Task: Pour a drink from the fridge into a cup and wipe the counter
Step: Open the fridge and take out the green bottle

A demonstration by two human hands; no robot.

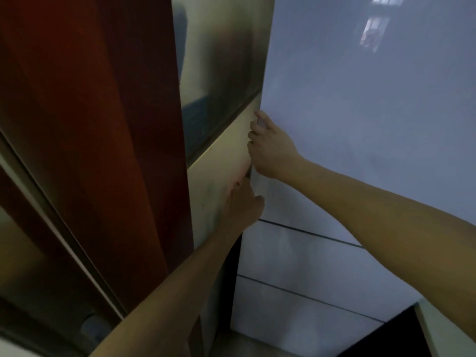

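A tall fridge with a pale grey-blue upper door (360, 112) fills the right half of the head view. My right hand (270, 148) has its fingers hooked around the left edge of that door, roughly at mid height. Just below it, my left hand (244, 204) rests at the same edge, fingertips pushed into the gap beside the door. The door looks closed or barely cracked; nothing of the fridge's inside shows. No drink, cup or cloth is in view.
Two lower fridge drawers (296, 258) sit under the upper door. A cream, shiny side panel (219, 161) stands directly left of the fridge, and a dark red-brown wooden door (103, 124) is further left. A dark counter corner (391, 336) pokes in at bottom right.
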